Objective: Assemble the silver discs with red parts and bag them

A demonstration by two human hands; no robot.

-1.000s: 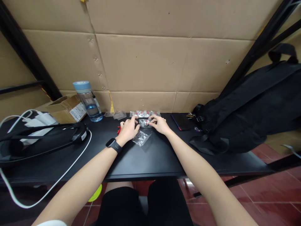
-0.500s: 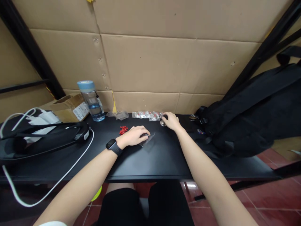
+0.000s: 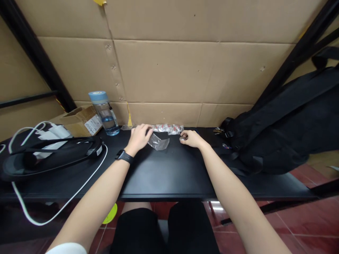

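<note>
My left hand point(image 3: 140, 137), with a dark watch on its wrist, is at the back of the black table. Its fingers are curled, and a clear plastic bag point(image 3: 160, 144) trails from the thumb side; the exact grip is partly hidden. My right hand point(image 3: 193, 139) pinches a small round shiny metal piece point(image 3: 182, 139) resting at the table surface. Just behind the hands, a row of clear packets point(image 3: 174, 129) holds silvery round pieces with red bits. Another clear bag point(image 3: 127, 127) lies left of my left hand, partly covered by it.
To the left stand a water bottle point(image 3: 107, 114), an open cardboard box point(image 3: 82, 121) and a black case point(image 3: 53, 151) with white chargers and a cable. A black backpack point(image 3: 286, 130) takes up the right side. Cardboard point(image 3: 169, 70) walls the back.
My left hand has moved back and to the left, and the clear bag has shifted the same way. My right hand has closed its fingers around the round metal piece.
</note>
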